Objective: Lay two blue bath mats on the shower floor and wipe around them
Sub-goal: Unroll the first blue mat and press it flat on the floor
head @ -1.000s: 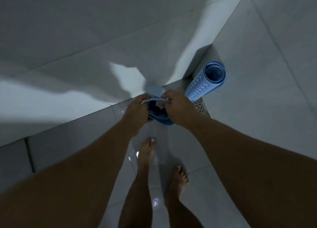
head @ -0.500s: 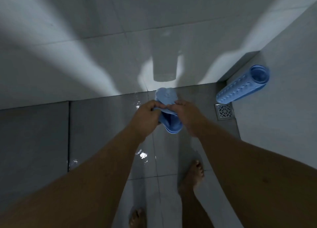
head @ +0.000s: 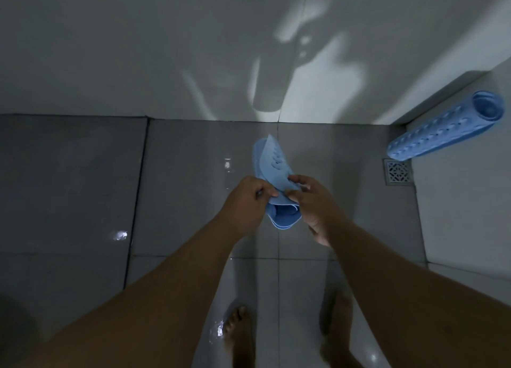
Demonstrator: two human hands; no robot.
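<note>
Head cam: left hand (head: pixel 249 199) & right hand (head: pixel 309 201) pinch rolled mat (head: pixel 272 168) at its loose edge. Looks light, floppy, prob slick on wet floor (head: pixel 179 187); best held by the corners

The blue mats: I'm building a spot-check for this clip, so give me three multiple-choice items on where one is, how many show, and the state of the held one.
1. Where is the floor drain?
A. under the feet
B. by the right wall, below the leaning rolled mat
C. at the left edge

2. How many blue mats show?
A. one
B. two
C. three

3. The held mat is
A. flat on the floor
B. partly unrolled between the left hand and right hand
C. draped over the drain

Key: B, the drain sits beneath the mat's lower end; B, one held, one leaning; B, both hands pinch its loose edge.
</note>
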